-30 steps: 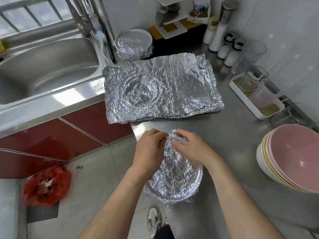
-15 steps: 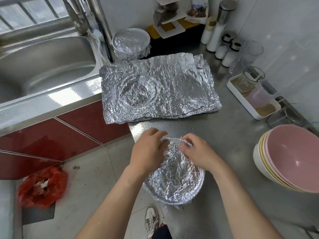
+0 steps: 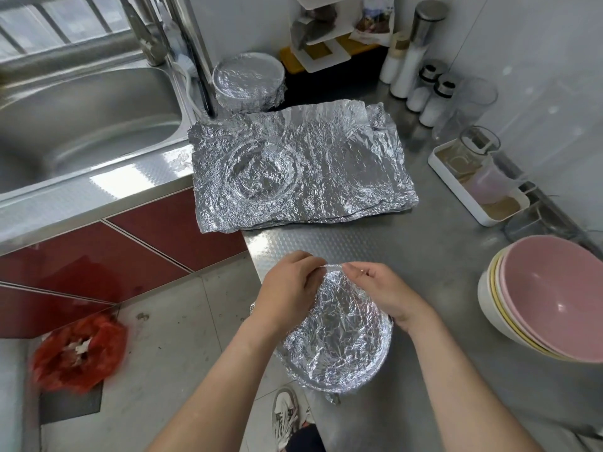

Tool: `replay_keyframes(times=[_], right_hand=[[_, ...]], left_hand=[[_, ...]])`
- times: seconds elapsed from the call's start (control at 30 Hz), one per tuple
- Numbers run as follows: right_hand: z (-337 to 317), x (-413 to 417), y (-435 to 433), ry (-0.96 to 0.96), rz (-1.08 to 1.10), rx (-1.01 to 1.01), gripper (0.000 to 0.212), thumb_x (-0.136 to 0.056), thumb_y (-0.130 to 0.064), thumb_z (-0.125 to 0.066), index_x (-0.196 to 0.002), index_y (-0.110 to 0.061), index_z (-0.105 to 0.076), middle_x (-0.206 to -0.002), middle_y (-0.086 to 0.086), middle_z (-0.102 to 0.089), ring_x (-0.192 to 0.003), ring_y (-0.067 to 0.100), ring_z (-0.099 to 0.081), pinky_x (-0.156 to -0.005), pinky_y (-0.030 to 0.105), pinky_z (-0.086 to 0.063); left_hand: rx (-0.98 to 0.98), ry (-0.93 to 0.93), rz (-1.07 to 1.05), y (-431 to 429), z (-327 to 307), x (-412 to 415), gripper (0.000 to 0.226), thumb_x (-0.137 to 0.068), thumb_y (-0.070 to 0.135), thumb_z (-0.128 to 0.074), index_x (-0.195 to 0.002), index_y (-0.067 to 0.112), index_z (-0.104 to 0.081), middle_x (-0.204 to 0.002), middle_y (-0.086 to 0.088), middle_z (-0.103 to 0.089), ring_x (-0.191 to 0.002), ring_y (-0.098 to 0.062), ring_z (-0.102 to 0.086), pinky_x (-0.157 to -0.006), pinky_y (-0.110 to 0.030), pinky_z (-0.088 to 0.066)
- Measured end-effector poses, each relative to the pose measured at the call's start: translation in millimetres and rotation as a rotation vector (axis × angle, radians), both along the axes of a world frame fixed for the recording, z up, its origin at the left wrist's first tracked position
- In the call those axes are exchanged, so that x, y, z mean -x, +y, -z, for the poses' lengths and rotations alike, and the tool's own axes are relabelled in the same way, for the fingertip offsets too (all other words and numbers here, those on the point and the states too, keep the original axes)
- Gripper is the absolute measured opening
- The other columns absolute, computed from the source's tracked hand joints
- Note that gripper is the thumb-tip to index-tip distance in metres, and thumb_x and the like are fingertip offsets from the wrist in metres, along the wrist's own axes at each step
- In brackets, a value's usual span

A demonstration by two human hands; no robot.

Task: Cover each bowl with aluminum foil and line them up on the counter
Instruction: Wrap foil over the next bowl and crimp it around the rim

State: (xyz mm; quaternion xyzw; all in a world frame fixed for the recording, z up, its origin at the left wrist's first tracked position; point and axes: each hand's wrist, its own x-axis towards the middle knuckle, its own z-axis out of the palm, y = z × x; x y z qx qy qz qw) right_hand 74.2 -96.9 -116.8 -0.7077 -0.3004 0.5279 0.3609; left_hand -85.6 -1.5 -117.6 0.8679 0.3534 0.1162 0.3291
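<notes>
Your left hand (image 3: 288,283) and right hand (image 3: 380,290) pinched the crinkled foil at the far rim of the foil-covered bowl (image 3: 339,340) on the steel counter's (image 3: 424,256) near edge, apparently to crimp it tight

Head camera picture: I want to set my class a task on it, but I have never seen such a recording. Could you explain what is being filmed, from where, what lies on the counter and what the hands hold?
There is no machine here. A person wears a wide-angle camera on the head, so you look down at their own two hands. The left hand and right hand pinch foil over the far rim of a foil-covered bowl at the edge of the steel counter. Behind it lies a stack of foil sheets, and further back one finished covered bowl. To the right stand stacked bowls, pink on top, still uncovered. A sink is on the left.
</notes>
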Motion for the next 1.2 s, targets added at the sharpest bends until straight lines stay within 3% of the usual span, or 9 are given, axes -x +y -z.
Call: replay_keyframes(times=[0.2, 0.33, 0.4, 0.57, 0.8, 0.93, 1.07, 1.13, 1.2], right_hand=[[0, 1, -7, -0.002, 0.055, -0.021, 0.062, -0.083, -0.056, -0.053, -0.127, -0.013, -0.062, -0.126, -0.001, -0.064, -0.120, 0.011, -0.056, -0.111, 0.039, -0.037], [4, 3, -17, -0.021, 0.184, -0.045, 0.049, -0.093, -0.041, -0.051, -0.131, -0.011, -0.056, -0.130, -0.005, -0.058, -0.111, 0.001, -0.054, -0.092, 0.009, -0.038], [8, 5, -24, -0.052, 0.245, -0.055, 0.044, -0.097, -0.033, -0.049, -0.136, -0.012, -0.051, -0.132, -0.007, -0.055, -0.109, -0.003, -0.052, -0.087, 0.004, -0.036], [9, 7, -29, -0.153, 0.239, -0.057, 0.056, -0.096, -0.043, -0.046, -0.146, -0.019, -0.038, -0.146, -0.006, -0.042, -0.131, 0.006, -0.039, -0.111, 0.027, -0.030], [7, 17, -25, -0.244, 0.236, -0.054, 0.042, -0.102, -0.030, -0.040, -0.141, -0.014, -0.047, -0.142, -0.001, -0.050, -0.128, 0.007, -0.043, -0.101, 0.015, -0.028], [10, 21, -28, -0.295, 0.288, -0.061, 0.039, -0.103, -0.026, -0.039, -0.136, -0.012, -0.052, -0.121, -0.006, -0.056, -0.106, 0.004, -0.050, -0.096, 0.020, -0.033], [18, 28, -36, -0.292, 0.393, -0.060, 0.039, -0.103, -0.028, -0.039, -0.136, -0.015, -0.054, -0.093, -0.018, -0.051, -0.085, 0.007, -0.048, -0.092, 0.045, -0.046], [14, 30, -39, -0.250, 0.411, -0.063, 0.041, -0.102, -0.030, -0.041, -0.141, -0.018, -0.048, -0.109, -0.013, -0.056, -0.097, 0.010, -0.054, -0.100, 0.048, -0.044], [7, 27, -41, -0.272, 0.390, -0.064, 0.046, -0.100, -0.031, -0.045, -0.145, -0.021, -0.041, -0.136, -0.005, -0.050, -0.125, 0.014, -0.049, -0.107, 0.034, -0.038]], left_hand=[[-0.030, 0.024, 0.096, 7, -1, -8, 0.023, -0.099, 0.026, -0.055, -0.115, 0.017, -0.069, -0.106, 0.000, -0.064, -0.094, -0.019, -0.059, -0.079, -0.035, -0.048], [-0.159, 0.004, -0.018, 6, -6, -2, 0.032, -0.098, 0.029, -0.058, -0.126, 0.016, -0.064, -0.119, -0.003, -0.064, -0.109, -0.024, -0.057, -0.092, -0.038, -0.048], [-0.168, -0.039, -0.135, -5, -6, 10, 0.031, -0.097, 0.023, -0.059, -0.126, 0.014, -0.065, -0.125, -0.003, -0.063, -0.116, -0.022, -0.055, -0.094, -0.034, -0.046], [0.076, -0.171, -0.432, -42, 6, 27, 0.036, -0.100, 0.017, -0.053, -0.136, 0.012, -0.057, -0.138, 0.001, -0.054, -0.130, -0.013, -0.047, -0.108, -0.028, -0.036], [0.241, -0.276, -0.505, -55, 9, 18, 0.040, -0.101, 0.006, -0.046, -0.141, 0.013, -0.049, -0.140, 0.011, -0.042, -0.138, -0.010, -0.038, -0.115, -0.020, -0.027], [0.236, -0.245, -0.450, -50, 11, 19, 0.046, -0.098, -0.004, -0.045, -0.140, 0.012, -0.050, -0.139, 0.008, -0.046, -0.137, -0.013, -0.041, -0.113, -0.022, -0.029], [0.214, -0.173, -0.328, -38, 13, 18, 0.054, -0.094, -0.011, -0.043, -0.142, 0.014, -0.049, -0.141, 0.011, -0.043, -0.139, -0.016, -0.039, -0.114, -0.020, -0.025], [0.185, -0.111, -0.230, -30, 11, 18, 0.053, -0.097, -0.005, -0.042, -0.145, 0.017, -0.045, -0.143, 0.015, -0.035, -0.142, -0.013, -0.033, -0.116, -0.016, -0.020], [0.107, -0.045, -0.158, -24, 6, 20, 0.048, -0.101, 0.008, -0.043, -0.148, 0.021, -0.041, -0.149, 0.015, -0.032, -0.145, -0.010, -0.027, -0.115, -0.017, -0.018]])
